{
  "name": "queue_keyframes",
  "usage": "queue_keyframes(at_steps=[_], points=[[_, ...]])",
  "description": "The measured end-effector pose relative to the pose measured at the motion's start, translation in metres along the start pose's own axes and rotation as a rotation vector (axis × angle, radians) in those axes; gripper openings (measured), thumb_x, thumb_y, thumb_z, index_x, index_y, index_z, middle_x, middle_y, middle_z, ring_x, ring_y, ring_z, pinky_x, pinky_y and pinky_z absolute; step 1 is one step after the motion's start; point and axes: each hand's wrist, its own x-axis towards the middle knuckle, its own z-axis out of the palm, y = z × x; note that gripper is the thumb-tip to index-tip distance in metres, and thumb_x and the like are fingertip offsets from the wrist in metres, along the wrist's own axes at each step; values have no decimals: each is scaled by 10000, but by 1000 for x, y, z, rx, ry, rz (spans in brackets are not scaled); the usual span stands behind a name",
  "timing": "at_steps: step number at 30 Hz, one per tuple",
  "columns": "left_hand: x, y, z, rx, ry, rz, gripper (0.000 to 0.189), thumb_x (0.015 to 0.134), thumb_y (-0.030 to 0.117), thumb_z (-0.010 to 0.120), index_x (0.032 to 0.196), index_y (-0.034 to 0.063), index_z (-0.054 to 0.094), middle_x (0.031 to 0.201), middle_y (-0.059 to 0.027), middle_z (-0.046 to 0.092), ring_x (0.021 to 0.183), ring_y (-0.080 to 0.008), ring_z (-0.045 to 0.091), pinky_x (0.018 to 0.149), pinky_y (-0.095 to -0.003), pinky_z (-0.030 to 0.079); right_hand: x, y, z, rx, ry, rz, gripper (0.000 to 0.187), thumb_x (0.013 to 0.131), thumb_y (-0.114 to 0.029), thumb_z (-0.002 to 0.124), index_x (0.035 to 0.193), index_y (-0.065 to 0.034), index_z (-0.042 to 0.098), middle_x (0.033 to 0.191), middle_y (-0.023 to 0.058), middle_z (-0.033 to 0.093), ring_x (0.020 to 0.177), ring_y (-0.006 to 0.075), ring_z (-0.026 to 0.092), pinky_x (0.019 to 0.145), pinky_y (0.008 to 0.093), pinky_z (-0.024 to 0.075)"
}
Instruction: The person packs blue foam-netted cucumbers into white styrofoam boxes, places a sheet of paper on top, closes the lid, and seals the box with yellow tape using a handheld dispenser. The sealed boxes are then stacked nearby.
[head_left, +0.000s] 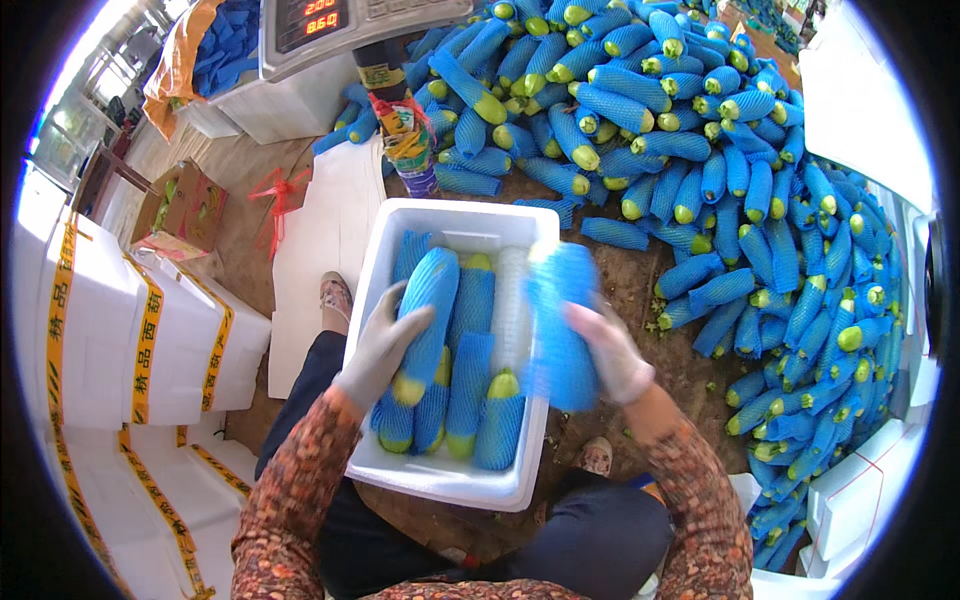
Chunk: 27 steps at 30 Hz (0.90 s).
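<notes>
A white foam box (459, 207) stands between my legs, holding several pale green zucchini (500, 431) in blue foam-net sleeves. My left hand (386, 337), in a light glove, grips a netted zucchini (430, 296) above the left side of the box. It slants over others lying inside and partly hides them. At the box's right rim, my right hand (611, 349), also gloved, holds a blue-netted bundle (564, 330). Motion blur hides whether this is one zucchini or two. Along the box's upper right inside, a strip of bare white foam (512, 300) shows.
A large heap of netted zucchini (675, 157) spreads from the far side round to the right. Beyond the box stands a scale (367, 19) on a tape-wrapped post (405, 142). Taped foam boxes (97, 330) are stacked left, near a cardboard carton (184, 210) and a flat white sheet (322, 247).
</notes>
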Motion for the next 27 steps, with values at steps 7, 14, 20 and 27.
queue_keyframes(at_steps=[7,14,20,27], points=[[71,-46,27,1281,176,172,466,967,249,592,1370,15,598,1513,-194,525,1381,-442,493,1179,-529,355,176,89,56,-1139,371,225,801,997,-525,566,1472,90,372,1300,357,624,1223,462,628,1057,489,489],[83,-45,63,1295,-76,529,583,967,242,567,1522,86,476,1668,-157,330,1560,-342,256,1270,-584,92,86,37,32,-1042,-54,-446,353,979,-207,629,1276,-19,661,1227,249,688,1152,391,673,1004,411,539],[81,-37,55,1214,-68,335,792,828,287,663,1561,97,428,1674,-195,300,1579,-400,179,1285,-580,35,-12,6,-231,-928,1213,-112,647,965,-412,663,1418,22,504,1177,220,690,1061,315,681,932,411,544],[83,-29,62,1229,-77,308,795,815,259,667,1552,76,431,1666,-211,307,1578,-414,170,1279,-570,79,22,-48,-390,-792,1637,326,1064,743,-571,813,1476,65,376,1377,304,605,1252,427,616,1052,469,495]])
